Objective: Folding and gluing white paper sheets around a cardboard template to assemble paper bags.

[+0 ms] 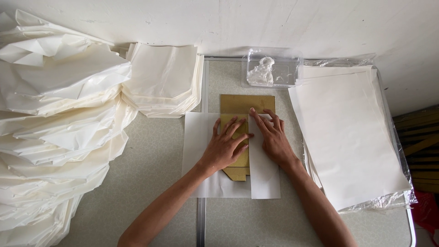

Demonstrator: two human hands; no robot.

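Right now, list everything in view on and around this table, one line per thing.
white paper sheet: one, white, table centre, under both hands, its right part folded over the card
gold card template: one, gold-brown, on the sheet, mostly covered by paper and hands
stack of flat sheets: one stack, white, right side of table, on clear plastic wrap
clear plastic tray: one, transparent, back of table, with crumpled clear plastic inside
folded paper stack: one stack, cream-white, back left of centre
heaps of folded paper pieces: many, white, along the left edge
table: one, pale speckled top
red thing: one, red, lower right off the table, unclear
left hand: flat on card and paper
right hand: flat, pressing the folded paper
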